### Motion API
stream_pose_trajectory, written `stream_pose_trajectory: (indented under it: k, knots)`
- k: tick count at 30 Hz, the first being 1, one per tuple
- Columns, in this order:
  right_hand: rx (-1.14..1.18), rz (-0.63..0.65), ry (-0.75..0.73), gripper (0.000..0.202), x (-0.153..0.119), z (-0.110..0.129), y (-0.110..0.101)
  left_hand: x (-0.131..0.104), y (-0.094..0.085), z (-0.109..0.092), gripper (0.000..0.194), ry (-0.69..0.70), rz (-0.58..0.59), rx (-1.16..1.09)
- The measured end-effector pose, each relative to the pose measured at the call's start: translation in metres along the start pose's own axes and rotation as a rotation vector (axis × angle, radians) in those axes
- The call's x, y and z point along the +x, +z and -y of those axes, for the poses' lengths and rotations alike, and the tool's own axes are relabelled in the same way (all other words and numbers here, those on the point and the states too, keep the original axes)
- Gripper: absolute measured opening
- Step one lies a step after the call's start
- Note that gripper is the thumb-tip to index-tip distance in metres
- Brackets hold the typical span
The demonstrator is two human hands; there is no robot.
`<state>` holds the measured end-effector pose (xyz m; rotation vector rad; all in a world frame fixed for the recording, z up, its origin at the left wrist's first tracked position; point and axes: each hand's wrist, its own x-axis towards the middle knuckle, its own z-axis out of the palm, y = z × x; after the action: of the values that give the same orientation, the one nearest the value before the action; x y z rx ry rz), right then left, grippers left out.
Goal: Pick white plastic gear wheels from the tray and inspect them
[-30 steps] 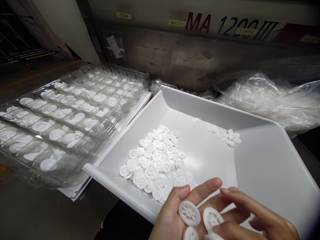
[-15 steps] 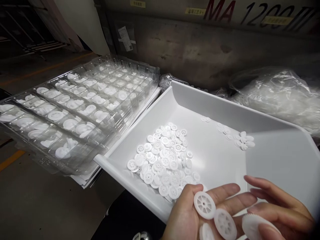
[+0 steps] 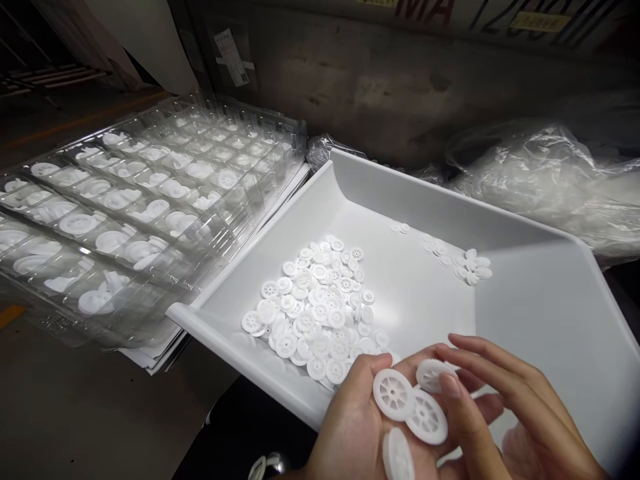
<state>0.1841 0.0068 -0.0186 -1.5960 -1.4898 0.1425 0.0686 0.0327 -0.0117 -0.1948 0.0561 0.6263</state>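
Left hand (image 3: pixel 370 427) cupped flat, cradling loose gears (image 3: pixel 394 395) | right hand (image 3: pixel 505 407) pinching one gear (image 3: pixel 431 373) at 3 o'clock | tray (image 3: pixel 540 320) at 12 holds pile.

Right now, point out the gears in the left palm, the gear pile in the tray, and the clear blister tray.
gears in the left palm (image 3: pixel 394 395), head view, hub of the top gear.
gear pile (image 3: pixel 320 313), head view, middle of the heap.
clear blister tray (image 3: pixel 150 200), head view, a centre pocket.

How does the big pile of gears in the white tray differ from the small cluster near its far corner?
The pile holds many spoked gears heaped over each other; the cluster has only a few pieces, lying flat. The pile sits near the tray's front lip, the cluster by the back wall. Both are white plastic.
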Motion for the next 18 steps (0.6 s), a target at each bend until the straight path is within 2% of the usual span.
stream_pose_trajectory:
  k: [4, 8, 12, 15, 18]
  knots:
    - [-0.016, 0.000, 0.006, 0.005, -0.002, 0.001, -0.001, -0.004, 0.001, -0.003, 0.059, -0.023, -0.062, 0.067]
    - [-0.076, 0.033, 0.037, 0.011, -0.003, 0.007, -0.002, -0.005, -0.007, -0.001, 0.061, -0.033, -0.023, 0.143]
    - [-0.191, -0.010, 0.036, 0.015, -0.002, 0.009, -0.002, -0.005, -0.010, 0.001, 0.058, -0.015, -0.062, 0.095]
    - [-0.182, -0.023, -0.057, 0.013, -0.001, 0.003, -0.003, -0.005, -0.010, 0.001, 0.053, -0.007, -0.114, 0.016]
    - [-0.170, 0.070, -0.202, 0.014, -0.003, -0.005, -0.008, -0.007, -0.007, -0.002, 0.050, 0.020, -0.157, -0.054]
